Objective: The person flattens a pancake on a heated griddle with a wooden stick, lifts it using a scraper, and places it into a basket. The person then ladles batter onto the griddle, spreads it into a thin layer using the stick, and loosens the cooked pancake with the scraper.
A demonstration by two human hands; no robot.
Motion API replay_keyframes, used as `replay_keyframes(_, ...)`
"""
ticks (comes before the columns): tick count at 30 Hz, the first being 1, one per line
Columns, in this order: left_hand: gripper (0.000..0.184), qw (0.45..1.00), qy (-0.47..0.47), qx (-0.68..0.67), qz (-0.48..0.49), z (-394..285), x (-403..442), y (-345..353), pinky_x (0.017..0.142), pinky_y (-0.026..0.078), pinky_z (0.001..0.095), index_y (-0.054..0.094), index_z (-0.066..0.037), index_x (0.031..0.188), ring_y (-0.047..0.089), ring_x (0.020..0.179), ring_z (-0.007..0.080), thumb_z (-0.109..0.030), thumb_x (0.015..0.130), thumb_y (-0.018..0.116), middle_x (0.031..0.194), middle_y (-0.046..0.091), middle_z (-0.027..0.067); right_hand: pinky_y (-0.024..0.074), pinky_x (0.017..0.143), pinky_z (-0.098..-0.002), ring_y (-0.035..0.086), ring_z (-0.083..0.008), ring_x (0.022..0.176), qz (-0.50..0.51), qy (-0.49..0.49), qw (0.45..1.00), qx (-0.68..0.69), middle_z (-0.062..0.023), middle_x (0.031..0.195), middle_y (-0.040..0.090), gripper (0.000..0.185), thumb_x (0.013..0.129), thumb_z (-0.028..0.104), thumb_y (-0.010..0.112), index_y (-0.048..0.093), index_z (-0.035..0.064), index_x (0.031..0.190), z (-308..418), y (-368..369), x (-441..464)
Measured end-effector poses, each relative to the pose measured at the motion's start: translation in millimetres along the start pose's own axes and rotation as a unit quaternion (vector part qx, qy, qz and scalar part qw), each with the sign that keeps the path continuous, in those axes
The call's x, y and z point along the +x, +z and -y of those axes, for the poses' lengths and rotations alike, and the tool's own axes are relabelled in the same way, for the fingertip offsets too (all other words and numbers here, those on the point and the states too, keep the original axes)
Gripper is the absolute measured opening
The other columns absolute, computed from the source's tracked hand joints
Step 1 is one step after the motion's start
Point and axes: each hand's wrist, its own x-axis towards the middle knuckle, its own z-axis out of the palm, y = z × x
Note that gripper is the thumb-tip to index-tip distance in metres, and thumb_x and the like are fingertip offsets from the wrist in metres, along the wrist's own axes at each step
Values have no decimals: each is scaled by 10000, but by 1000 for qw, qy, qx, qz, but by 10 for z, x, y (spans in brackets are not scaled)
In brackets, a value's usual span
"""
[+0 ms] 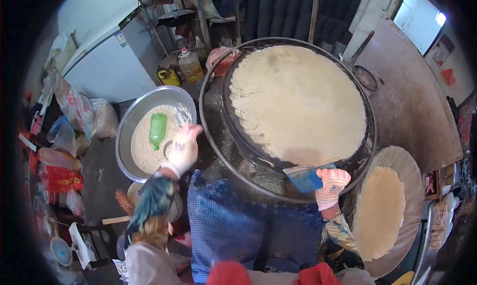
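Observation:
My right hand (332,188), in a striped glove, is closed around a blue scraper (304,178) at the near edge of the round griddle (229,113). A wide, pale sheet of batter (300,103) covers most of the griddle. My left hand (183,148), in a whitish glove, is over the right rim of a metal basin (124,155). Its fingers are blurred, so their grip is unclear. Inside the basin, a green plastic bottle (158,128) lies on pale flour or meal (142,148). A grey rounded rim (168,146) shows partly beside my left hand.
A metal ring (204,131) surrounds the griddle. To the right, a pale flat round (380,213) lies on a large tray (410,185). An oil jug (190,66) stands behind the basin. Plastic bags (82,111) crowd the left, near a small brush (122,201).

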Motion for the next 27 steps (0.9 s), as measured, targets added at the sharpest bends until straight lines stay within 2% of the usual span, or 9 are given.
replay_keyframes(2,462,994,36,100,21,308,336,122,1080,316,453,542,-72,1198,381,1308,358,9,744,526,1318,485,154,352,649,-401,526,-237,664,2,-24,999,31,-11,625,480,164,634,200,685,524,221,611,-17,18,82)
replay_keyframes(6,410,932,229,228,163,551,712,517,1164,181,452,599,-70,1189,272,1408,277,-94,782,554,1432,432,118,354,641,-404,526,-237,661,7,-35,999,39,-6,618,481,142,628,195,687,547,221,623,-18,81,153)
replay_keyframes(10,222,799,189,347,453,-44,647,620,1034,321,391,745,-148,818,583,1084,272,-321,763,617,948,713,58,385,672,-420,524,-234,684,-1,-55,995,87,-6,649,490,150,709,226,662,525,173,680,-10,100,212)
replay_keyframes(16,231,894,126,217,372,-1647,-163,589,615,376,388,667,-168,639,562,606,164,-306,816,608,589,589,-5,347,642,-410,502,-228,668,-67,-40,995,64,-1,612,440,200,670,240,645,466,183,601,106,351,327)
replay_keyframes(18,203,956,77,34,282,-2466,-401,639,598,417,382,640,-151,646,568,606,195,-271,807,615,662,602,13,348,643,-409,513,-235,662,-75,-45,994,58,-15,630,474,188,663,259,671,504,186,616,148,436,326)
replay_keyframes(20,160,986,146,-79,31,-3248,-806,941,708,473,434,656,-109,720,622,731,253,-254,768,607,824,626,60,351,652,-405,513,-222,657,-32,-36,998,38,-5,616,465,186,634,267,674,500,201,614,186,492,279)
replay_keyframes(23,115,881,309,-359,7,-3684,-1270,693,758,461,423,647,-109,742,595,854,257,-214,726,603,837,598,77,354,680,-395,513,-200,682,-57,-51,996,46,4,620,467,156,652,275,641,510,200,616,284,403,380)
replay_keyframes(25,119,890,277,-182,314,-3199,-1031,141,827,431,438,630,-100,777,549,939,297,-190,712,587,884,583,113,354,715,-401,514,-198,723,-43,-34,998,44,11,651,481,123,684,271,615,527,198,639,322,393,377)
replay_keyframes(27,222,968,94,-146,182,-2567,-937,-191,868,391,518,601,-71,823,522,980,360,-193,643,646,962,563,155,342,744,-412,511,-200,743,-27,-23,999,34,12,671,491,107,716,271,603,542,200,665,302,475,317)
